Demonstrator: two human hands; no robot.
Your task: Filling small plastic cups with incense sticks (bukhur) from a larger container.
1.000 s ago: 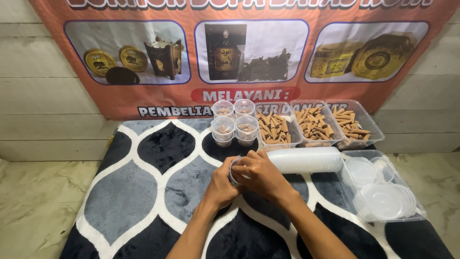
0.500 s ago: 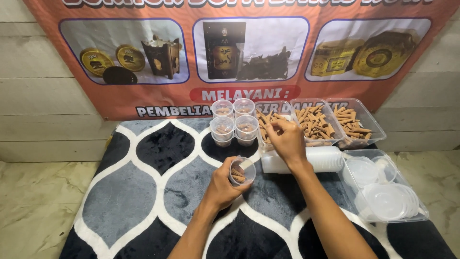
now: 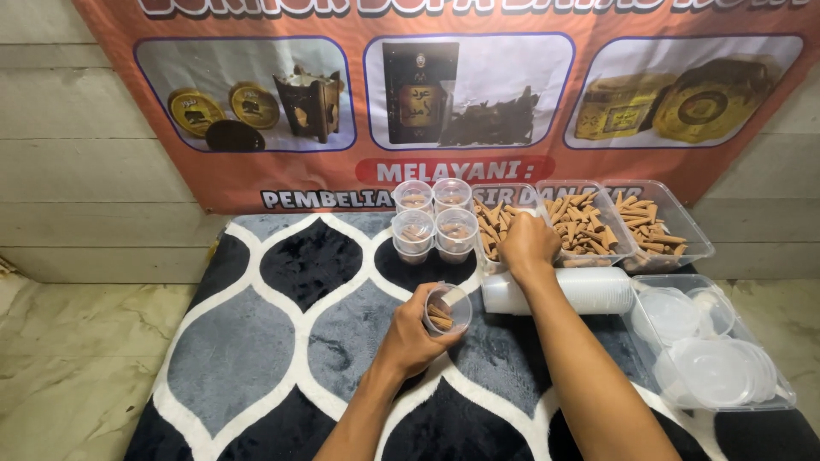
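Below the orange banner (image 3: 342, 183), the left hand (image 3: 410, 341) holds a clear cup (image 3: 447, 308).

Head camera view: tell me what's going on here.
A person kneels over a patterned rug. The left hand holds a small clear cup, tilted, with a few brown cone-shaped sticks inside. The right hand reaches into the nearest tray of cones; two more trays sit beside it. Four filled cups stand grouped behind, a sleeve of stacked empty cups lies on its side, and a bin of clear lids sits at the right.
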